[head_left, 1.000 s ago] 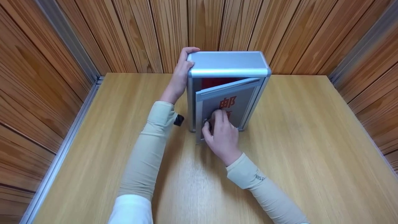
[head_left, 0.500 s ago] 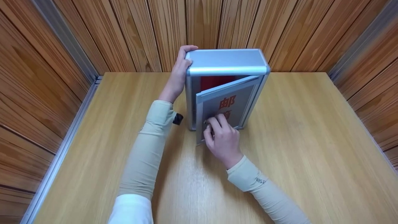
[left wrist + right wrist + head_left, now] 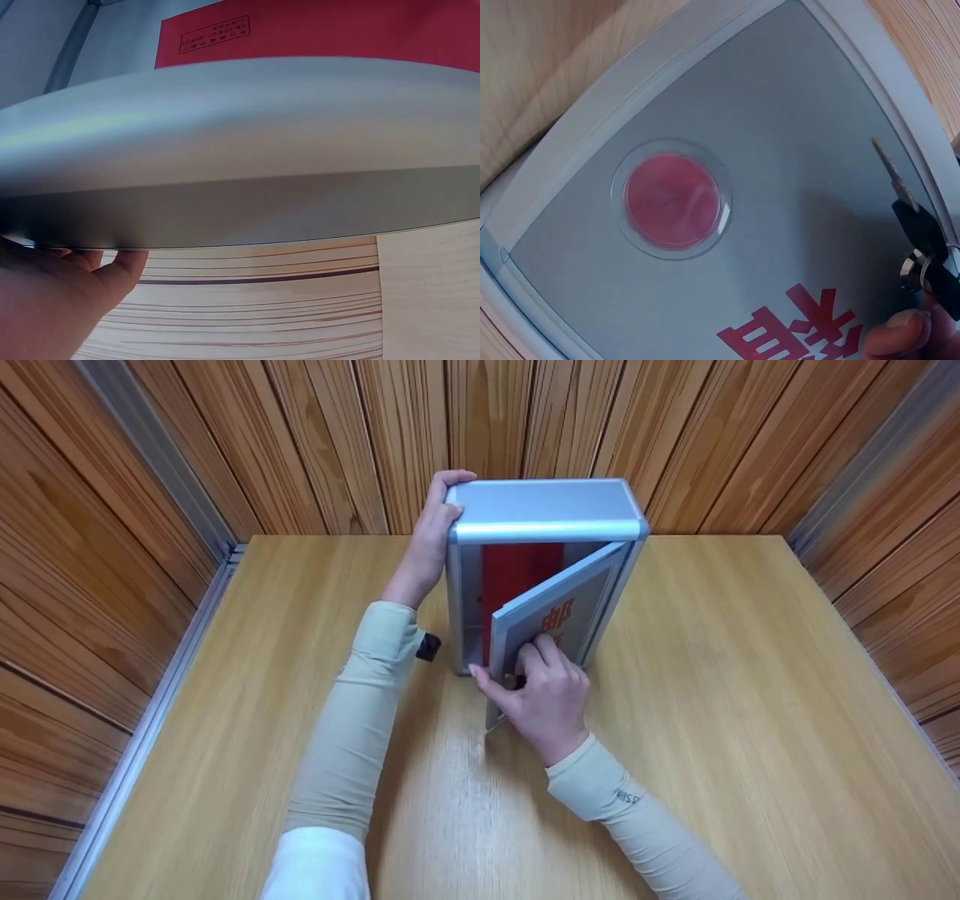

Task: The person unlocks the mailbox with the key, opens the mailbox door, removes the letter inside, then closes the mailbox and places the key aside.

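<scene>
A silver mailbox [image 3: 547,500] with red characters on its door [image 3: 592,592] stands upright on the table. My left hand [image 3: 429,540] grips its upper left corner, with fingers over the top; in the left wrist view, fingertips [image 3: 131,264] reach its rear edge. The door hangs ajar, hinged on the right. My right hand [image 3: 553,701] holds the door's free edge, thumb across the edge and fingers bent against the front. Beside those fingers, keys [image 3: 922,229] hang at the lock. Inside shows a red sheet [image 3: 521,566], printed with a small boxed text in the left wrist view.
Low on the door is a round window [image 3: 672,199] with red behind it. The wooden table [image 3: 750,697] extends to both sides. Wood-panelled walls [image 3: 615,420] enclose the back and sides. A black device [image 3: 428,647] sits at the left wrist.
The door has swung further outward, baring more of the red sheet. My right thumb has shifted from the lock and keys to the door's edge. The left hand keeps its grip.
</scene>
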`<control>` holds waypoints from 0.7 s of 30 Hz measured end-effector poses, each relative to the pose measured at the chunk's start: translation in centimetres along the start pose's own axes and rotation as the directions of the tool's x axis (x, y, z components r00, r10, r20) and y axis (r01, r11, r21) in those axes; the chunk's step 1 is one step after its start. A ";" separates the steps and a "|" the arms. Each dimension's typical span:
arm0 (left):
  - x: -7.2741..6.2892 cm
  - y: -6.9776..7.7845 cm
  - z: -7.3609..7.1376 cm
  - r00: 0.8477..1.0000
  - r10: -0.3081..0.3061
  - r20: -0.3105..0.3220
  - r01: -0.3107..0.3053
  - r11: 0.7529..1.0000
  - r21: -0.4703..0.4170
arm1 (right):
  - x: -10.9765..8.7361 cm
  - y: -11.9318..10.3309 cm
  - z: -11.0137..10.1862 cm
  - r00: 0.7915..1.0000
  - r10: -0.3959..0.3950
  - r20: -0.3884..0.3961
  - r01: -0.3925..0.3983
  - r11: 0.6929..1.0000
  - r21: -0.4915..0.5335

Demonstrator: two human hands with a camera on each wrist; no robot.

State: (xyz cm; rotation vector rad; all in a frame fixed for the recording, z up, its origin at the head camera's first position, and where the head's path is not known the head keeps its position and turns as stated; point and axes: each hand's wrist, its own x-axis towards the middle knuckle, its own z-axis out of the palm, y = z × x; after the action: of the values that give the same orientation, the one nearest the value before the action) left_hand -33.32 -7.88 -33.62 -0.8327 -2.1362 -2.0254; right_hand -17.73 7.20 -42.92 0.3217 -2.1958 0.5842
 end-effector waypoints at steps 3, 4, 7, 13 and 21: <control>0.0 0.0 0.0 1.000 0.003 -0.004 -0.003 1.000 0.002 | -0.1 0.1 -0.1 1.000 0.003 -0.017 -0.003 1.000 0.017; 0.0 0.0 0.0 1.000 0.006 -0.005 -0.006 1.000 0.004 | -0.2 0.1 -0.2 1.000 0.001 -0.022 -0.001 1.000 0.024; 0.0 0.1 -0.1 1.000 0.014 -0.005 -0.014 1.000 0.010 | -0.5 0.4 -0.7 0.999 -0.011 -0.033 0.013 0.999 0.042; 0.3 0.2 0.0 1.000 0.028 0.001 -0.028 1.000 -0.004 | -1.5 1.4 -2.6 1.000 -0.003 -0.002 0.003 0.996 0.086; 0.2 0.1 -0.2 1.000 0.018 0.012 -0.018 1.000 -0.019 | -3.3 3.4 -5.6 0.998 -0.010 -0.058 0.015 0.995 0.099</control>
State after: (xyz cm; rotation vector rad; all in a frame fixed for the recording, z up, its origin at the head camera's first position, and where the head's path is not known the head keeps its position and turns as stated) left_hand -33.48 -8.00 -33.42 -0.8655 -2.1119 -2.0400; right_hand -13.43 13.10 -43.42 0.3663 -2.1124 0.6889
